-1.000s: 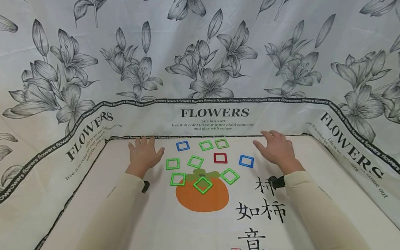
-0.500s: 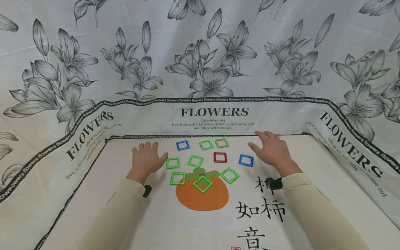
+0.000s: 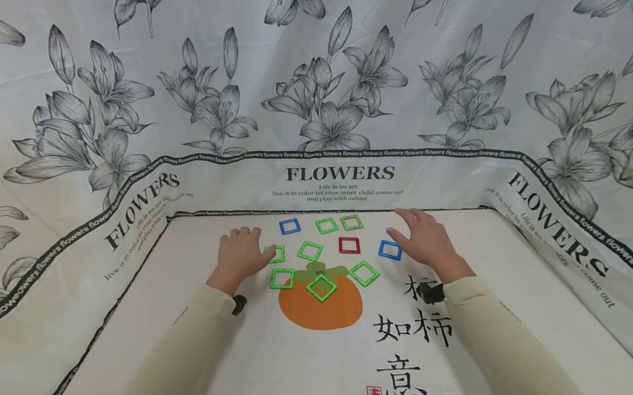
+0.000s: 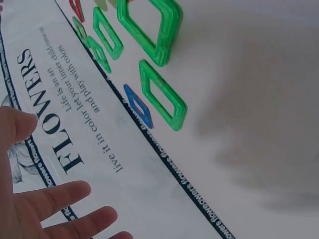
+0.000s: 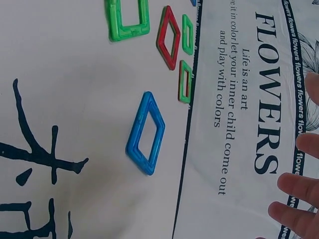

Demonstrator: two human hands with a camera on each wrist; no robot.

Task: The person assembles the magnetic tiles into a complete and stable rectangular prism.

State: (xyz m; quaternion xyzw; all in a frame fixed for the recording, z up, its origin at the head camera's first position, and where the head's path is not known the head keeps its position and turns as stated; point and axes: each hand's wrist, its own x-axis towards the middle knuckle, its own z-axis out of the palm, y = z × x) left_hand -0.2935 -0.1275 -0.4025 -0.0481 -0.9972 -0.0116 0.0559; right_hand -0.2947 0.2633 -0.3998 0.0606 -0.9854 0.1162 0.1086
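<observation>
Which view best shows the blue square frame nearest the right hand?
The right wrist view: the blue square frame appears largest there, whole and unobstructed. The head view shows it smaller, close to the right hand; the left wrist view doesn't show it.

The pale worktop [image 3: 272, 369] carries a red square frame [image 3: 349, 253]; near it lie seven green frames [image 3: 329, 294] and two blue frames [image 3: 390, 259], one to its right, one beyond and left.
</observation>
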